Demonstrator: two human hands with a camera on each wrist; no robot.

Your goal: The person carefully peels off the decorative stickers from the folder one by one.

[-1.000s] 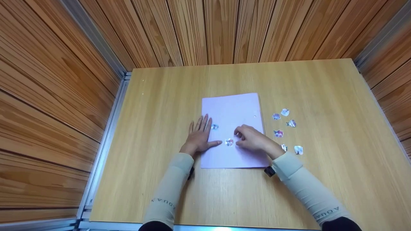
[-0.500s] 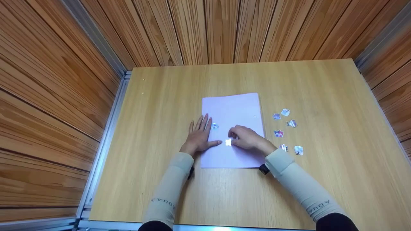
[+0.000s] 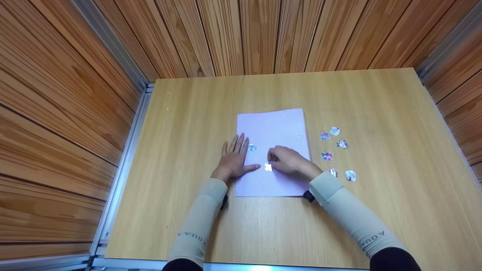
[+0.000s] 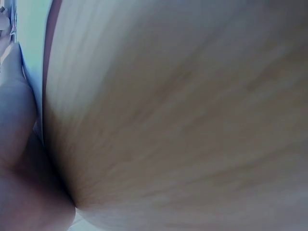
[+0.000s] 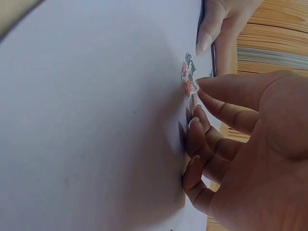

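A pale lilac booklet or sheet (image 3: 271, 128) lies on the wooden table. My left hand (image 3: 233, 162) rests over its left edge with the fingers spread and straight. Beside those fingertips, a small bluish sticker-like cutout (image 3: 252, 148) lies on the lilac surface. My right hand (image 3: 288, 161) pinches the edge of another small shiny cutout (image 3: 268, 166), which glares white in the head view. In the right wrist view this cutout (image 5: 188, 77) shows red and dark patterns and stands tilted at the thumb tip, close to the surface. The other right fingers are curled near the page.
Right of the lilac booklet, several shiny cutouts lie on the table, among them a red-and-blue fish-shaped one (image 3: 327, 156) and a pale one (image 3: 350, 175). Wood-panelled walls (image 3: 260, 37) and a metal frame (image 3: 120, 173) bound the table (image 3: 188, 124).
My right hand has moved slightly left and taken hold of the patterned cutout, which has tilted and now reflects white. The left hand has stayed in place.
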